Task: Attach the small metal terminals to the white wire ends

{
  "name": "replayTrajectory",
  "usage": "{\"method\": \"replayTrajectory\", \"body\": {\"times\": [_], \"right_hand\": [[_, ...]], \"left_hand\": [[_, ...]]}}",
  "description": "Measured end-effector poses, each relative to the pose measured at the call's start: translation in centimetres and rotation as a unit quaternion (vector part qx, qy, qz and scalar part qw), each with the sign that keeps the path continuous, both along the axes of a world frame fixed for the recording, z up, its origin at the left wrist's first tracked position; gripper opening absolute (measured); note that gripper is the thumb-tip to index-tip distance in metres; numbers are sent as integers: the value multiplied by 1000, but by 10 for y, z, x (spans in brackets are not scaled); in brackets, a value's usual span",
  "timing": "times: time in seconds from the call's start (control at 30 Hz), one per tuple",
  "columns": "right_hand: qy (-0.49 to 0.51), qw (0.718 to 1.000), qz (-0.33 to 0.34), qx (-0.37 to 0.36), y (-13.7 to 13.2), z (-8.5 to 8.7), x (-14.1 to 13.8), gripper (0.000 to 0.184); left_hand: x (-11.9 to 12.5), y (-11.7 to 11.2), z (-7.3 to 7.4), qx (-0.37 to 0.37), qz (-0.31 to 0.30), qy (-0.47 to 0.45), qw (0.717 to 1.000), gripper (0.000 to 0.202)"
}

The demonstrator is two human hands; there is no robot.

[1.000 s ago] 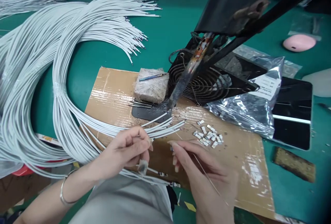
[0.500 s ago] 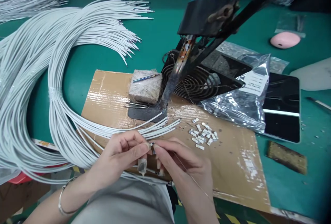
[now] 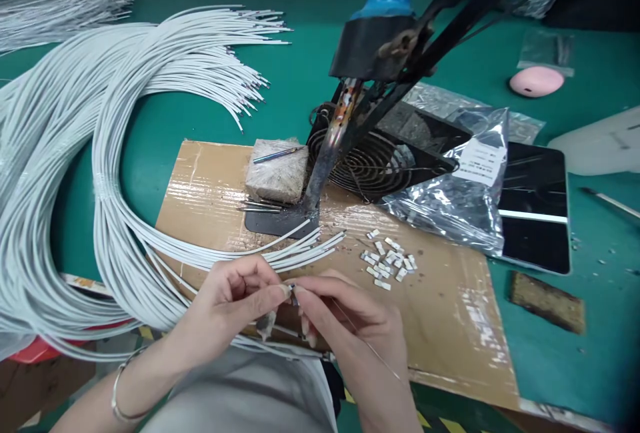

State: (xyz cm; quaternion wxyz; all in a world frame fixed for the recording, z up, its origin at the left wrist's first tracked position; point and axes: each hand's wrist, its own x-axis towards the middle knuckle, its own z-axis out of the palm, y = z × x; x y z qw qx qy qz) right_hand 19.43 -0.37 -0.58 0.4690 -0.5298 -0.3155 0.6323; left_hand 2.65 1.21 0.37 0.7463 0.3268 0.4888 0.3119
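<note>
My left hand [image 3: 235,299] and my right hand [image 3: 350,326] meet fingertip to fingertip over the near edge of a taped cardboard sheet [image 3: 450,306]. Both are closed in a pinch on a tiny dark part [image 3: 293,293] at the end of a white wire. A thin solder wire [image 3: 370,349] runs back across my right hand. A bundle of white wire ends [image 3: 300,253] lies just beyond my fingers. A pile of small white connectors [image 3: 387,263] sits to the right of them.
A soldering iron [image 3: 330,153] on a black stand leans down onto a dark plate. A sponge block [image 3: 277,176], a black fan grille [image 3: 373,166] and a silver bag [image 3: 450,199] lie behind. Large loops of white wire [image 3: 75,173] fill the left of the green table.
My right hand moved left and closed up to my left hand, so the fingertips now pinch together on the small part. The view shifted slightly.
</note>
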Motion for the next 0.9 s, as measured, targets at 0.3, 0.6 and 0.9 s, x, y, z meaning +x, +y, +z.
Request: {"method": "replayTrajectory", "body": {"times": [0.3,0.6,0.9], "right_hand": [[6,998,54,33,-1,-7,9,10],[-49,987,97,122,-4,-13,16,20],[-239,870,281,327,18,15,40,21]], "left_hand": [[-6,1,-2,2,-26,12,1000,30],[-7,4,6,34,-40,41,998,26],[-15,9,15,30,-174,80,981,18]]}}
